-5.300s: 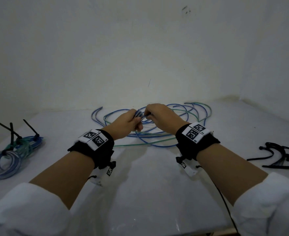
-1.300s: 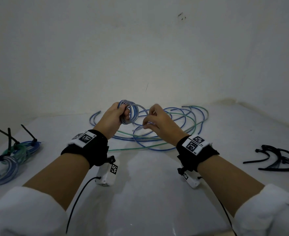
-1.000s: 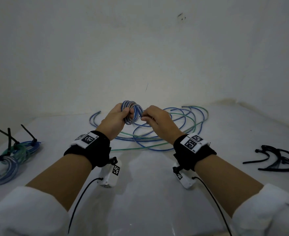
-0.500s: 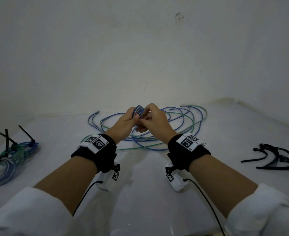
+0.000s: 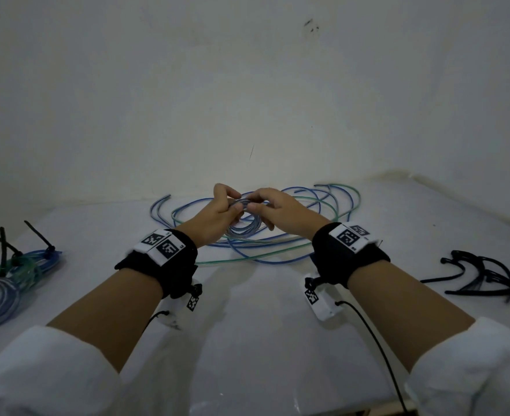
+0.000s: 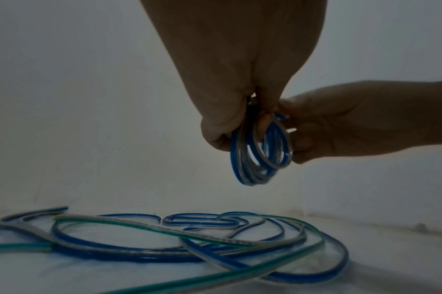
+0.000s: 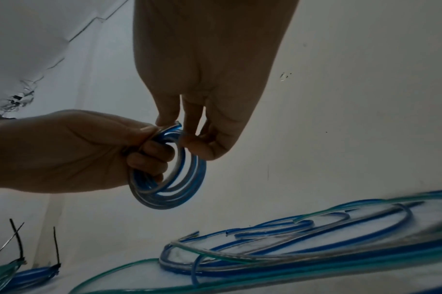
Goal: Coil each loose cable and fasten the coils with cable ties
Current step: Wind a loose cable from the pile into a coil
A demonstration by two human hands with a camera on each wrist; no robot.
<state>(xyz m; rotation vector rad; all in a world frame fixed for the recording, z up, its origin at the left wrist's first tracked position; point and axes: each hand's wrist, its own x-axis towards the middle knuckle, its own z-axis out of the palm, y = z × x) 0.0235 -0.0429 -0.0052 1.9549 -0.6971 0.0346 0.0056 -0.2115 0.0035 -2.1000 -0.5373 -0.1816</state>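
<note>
A small coil of blue-and-clear cable [image 5: 245, 228] hangs in the air between my two hands, above the table. My left hand [image 5: 232, 202] grips the coil's upper left side, with fingers curled through the loop [image 7: 149, 159]. My right hand [image 5: 259, 207] pinches the top of the same coil between thumb and fingers [image 7: 189, 131]. In the left wrist view the coil [image 6: 260, 159] dangles under my left hand [image 6: 239, 119]. Loose blue and green cables [image 5: 277, 250] lie spread on the table beneath and behind the hands.
Tied cable coils [image 5: 10, 274] with black tie tails sticking up lie at the far left of the white table [image 5: 262, 340]. A bunch of loose black cable ties [image 5: 482, 277] lies at the right. White walls close the back and the right side.
The coil, held upright and higher a second ago, now hangs lower between the hands. Both hands came together on it and dropped slightly towards the table.
</note>
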